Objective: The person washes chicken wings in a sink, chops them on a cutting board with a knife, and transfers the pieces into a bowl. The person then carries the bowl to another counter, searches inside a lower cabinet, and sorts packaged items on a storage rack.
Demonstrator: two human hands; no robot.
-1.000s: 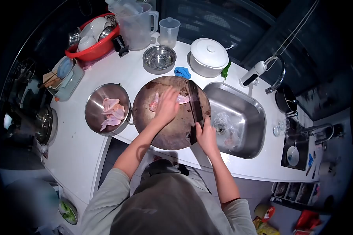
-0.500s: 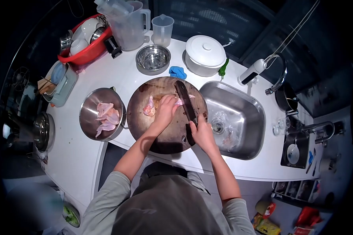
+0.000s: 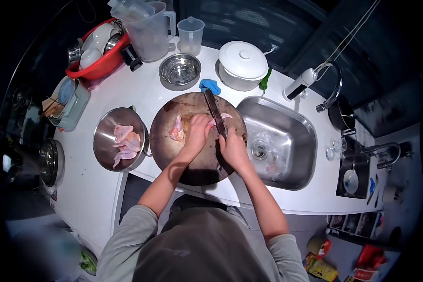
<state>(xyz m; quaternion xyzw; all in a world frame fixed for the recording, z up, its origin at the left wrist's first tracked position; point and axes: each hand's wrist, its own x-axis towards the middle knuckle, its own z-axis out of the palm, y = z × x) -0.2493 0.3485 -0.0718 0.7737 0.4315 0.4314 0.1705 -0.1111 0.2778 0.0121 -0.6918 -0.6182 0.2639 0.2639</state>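
A dark-bladed knife point(image 3: 213, 105) lies across the right half of the round wooden cutting board point(image 3: 197, 171), and my right hand point(image 3: 233, 149) is closed around its handle. The blade crosses a raw chicken wing point(image 3: 212, 123). Beside the blade, my left hand point(image 3: 197, 134) has its fingers closed on that wing, pressing it to the board and hiding most of it. The wing's tip point(image 3: 226, 116) sticks out on the blade's right side. Another raw chicken piece point(image 3: 176, 129) lies left of my left hand. More raw wings point(image 3: 127, 143) sit in a steel pot point(image 3: 103, 160) at left.
A steel sink point(image 3: 305, 155) borders the board on the right. Behind it stand a steel bowl point(image 3: 179, 84), a blue cloth point(image 3: 210, 86), a white lidded pot point(image 3: 243, 61) and a green pepper point(image 3: 265, 81). A red basin point(image 3: 96, 70) of dishes is at the back left.
The knife has shifted slightly left and its blade now stands more edge-down at the wing. My right hand moved left with it; my left hand stays on the wing.
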